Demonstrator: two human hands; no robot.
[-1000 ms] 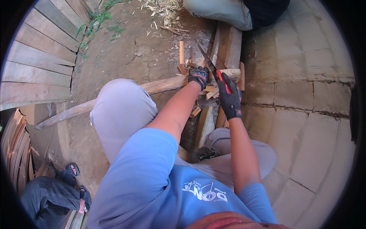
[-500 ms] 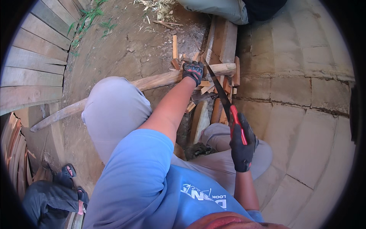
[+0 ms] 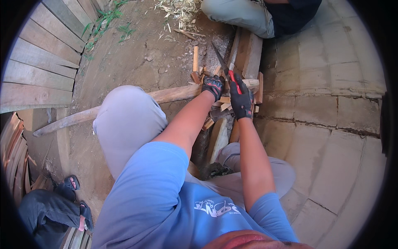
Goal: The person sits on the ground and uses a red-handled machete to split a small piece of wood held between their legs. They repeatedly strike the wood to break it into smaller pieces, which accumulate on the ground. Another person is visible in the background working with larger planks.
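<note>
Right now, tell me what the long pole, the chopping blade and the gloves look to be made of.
Long pole: raw pale wood, rough and unpainted. Chopping blade: probably dark, dull metal, with a red grip. Gloves on the left hand and right hand: black fabric, seemingly, with red trim; exact material unclear.

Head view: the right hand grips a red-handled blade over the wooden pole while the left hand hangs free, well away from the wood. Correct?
Not quite. The head view shows the left hand resting on the wooden pole, close beside the right hand, not hanging free. The rest holds: the right hand grips the red-handled blade over the pole.
</note>
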